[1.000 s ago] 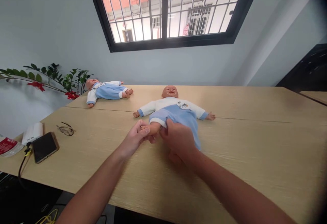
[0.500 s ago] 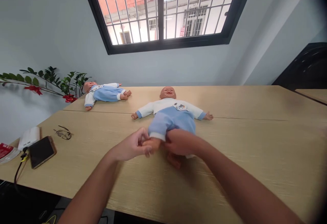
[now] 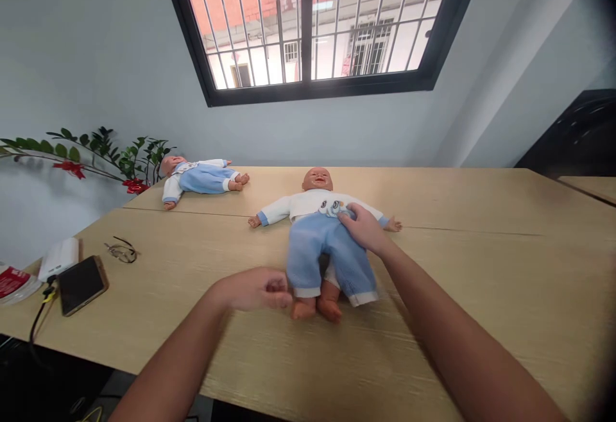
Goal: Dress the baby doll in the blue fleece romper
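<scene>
A baby doll (image 3: 317, 179) lies on its back with its head away from me and its arms spread. It wears a white long-sleeved top (image 3: 301, 202) with blue cuffs. Blue trousers (image 3: 308, 242) with white hems cover its hips. One foot (image 3: 303, 308) comes out of the left trouser leg; the other foot (image 3: 330, 308) shows between the legs, outside the right trouser leg. My right hand (image 3: 364, 226) pinches the trousers' waist beside an animal-face patch (image 3: 332, 208). Beside the left trouser leg, my left hand (image 3: 262, 288) has curled fingers with nothing visible in them.
A second doll (image 3: 202, 178) in matching clothes lies at the back left, by a leafy plant (image 3: 129, 159). Glasses (image 3: 122, 251), a phone (image 3: 81, 285) and a white box-shaped device (image 3: 58, 258) with a cable rest on the left of the wooden table (image 3: 462, 281). A barred window is behind.
My left hand has let go of the doll's lower leg and is beside the trouser leg. My right hand has moved up from between the legs to the waist. The trouser legs now lie lower.
</scene>
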